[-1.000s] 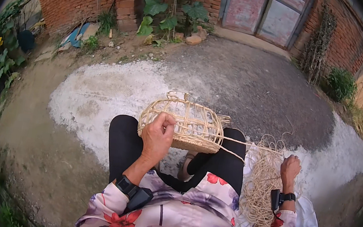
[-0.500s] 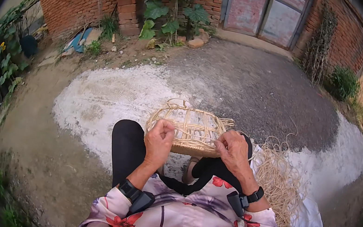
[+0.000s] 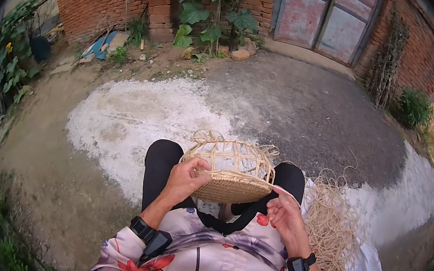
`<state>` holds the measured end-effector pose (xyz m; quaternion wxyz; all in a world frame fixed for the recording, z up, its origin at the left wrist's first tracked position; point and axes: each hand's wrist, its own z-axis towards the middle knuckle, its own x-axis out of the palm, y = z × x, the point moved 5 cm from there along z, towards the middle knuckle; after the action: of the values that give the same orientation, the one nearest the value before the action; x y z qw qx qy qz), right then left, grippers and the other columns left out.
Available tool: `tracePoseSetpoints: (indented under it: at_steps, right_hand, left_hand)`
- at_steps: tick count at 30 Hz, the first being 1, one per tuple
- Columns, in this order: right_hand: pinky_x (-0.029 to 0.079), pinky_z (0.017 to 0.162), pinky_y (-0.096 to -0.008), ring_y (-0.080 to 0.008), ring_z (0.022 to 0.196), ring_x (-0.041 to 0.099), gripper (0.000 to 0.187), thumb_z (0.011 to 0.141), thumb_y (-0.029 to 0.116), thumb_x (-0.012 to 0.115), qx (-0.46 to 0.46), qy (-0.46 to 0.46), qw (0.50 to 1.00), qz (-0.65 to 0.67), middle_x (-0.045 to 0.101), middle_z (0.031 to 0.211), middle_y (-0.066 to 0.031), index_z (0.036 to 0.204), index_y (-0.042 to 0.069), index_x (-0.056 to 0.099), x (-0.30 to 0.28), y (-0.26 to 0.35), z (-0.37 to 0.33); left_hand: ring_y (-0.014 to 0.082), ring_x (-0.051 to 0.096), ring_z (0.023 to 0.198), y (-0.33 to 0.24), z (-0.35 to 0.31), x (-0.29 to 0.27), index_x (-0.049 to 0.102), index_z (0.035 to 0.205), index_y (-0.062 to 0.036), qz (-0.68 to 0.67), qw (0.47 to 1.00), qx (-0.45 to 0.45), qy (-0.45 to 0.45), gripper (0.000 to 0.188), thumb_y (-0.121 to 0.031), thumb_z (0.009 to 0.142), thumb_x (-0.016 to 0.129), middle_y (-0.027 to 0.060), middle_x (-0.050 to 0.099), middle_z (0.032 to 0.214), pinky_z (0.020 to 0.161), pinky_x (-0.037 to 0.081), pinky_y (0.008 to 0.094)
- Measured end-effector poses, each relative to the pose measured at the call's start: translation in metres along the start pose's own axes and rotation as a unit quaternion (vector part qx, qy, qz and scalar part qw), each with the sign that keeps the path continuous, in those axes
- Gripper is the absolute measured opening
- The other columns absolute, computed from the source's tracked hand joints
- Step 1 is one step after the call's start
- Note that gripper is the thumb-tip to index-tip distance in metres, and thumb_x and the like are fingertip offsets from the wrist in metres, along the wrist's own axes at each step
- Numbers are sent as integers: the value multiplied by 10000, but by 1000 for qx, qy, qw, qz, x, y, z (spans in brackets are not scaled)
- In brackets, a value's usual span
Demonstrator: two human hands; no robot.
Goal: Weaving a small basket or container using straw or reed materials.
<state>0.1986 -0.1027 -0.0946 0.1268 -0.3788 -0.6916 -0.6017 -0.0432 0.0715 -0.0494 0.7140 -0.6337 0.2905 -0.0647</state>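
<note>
While the left hand pinches the near edge of the basket between thumb and forefinger, the right hand is at its right end, fingers bent; I cannot tell if they grip the pale strand there. The basket is between the person's knees, its tightly woven side turned toward the flowered shirt. Right of the knees lies a tangled heap of cord, a white sheet showing beside it. Farther off is a double door.
</note>
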Motion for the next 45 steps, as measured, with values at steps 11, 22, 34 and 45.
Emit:
tracePoseSetpoints:
  at_steps: [11,22,34,45]
  right_hand:
    - [512,575,-262,-123,632,612,303,1022,249,475,-121,37,989,-82,646,767,-72,1059,-27,595,36,26,31]
    - [485,539,-240,-101,574,570,288,1027,228,460,-101,47,988,-106,626,724,-43,1000,-21,602,33,30,46]
    - [524,637,-238,-127,718,644,169,956,175,579,-107,144,957,-229,672,822,-87,1010,22,624,97,54,96]
    - [489,700,-473,-397,763,641,134,823,139,554,-254,84,693,-669,665,780,-175,864,46,643,109,35,87]
  left_hand:
    - [265,630,796,-61,-13,-3,683,1007,-157,308,935,168,-54,269,-212,751,746,77,591,886,700,506,371]
    - [310,667,740,-76,17,48,722,877,-101,320,911,250,64,175,-244,824,636,138,682,800,661,513,418]
    - [309,655,609,-69,23,60,707,782,-143,313,934,163,-51,92,-206,777,641,107,656,632,565,498,424]
    - [302,666,659,-60,19,59,700,829,-108,274,946,171,-35,94,-157,781,635,119,679,717,611,504,422]
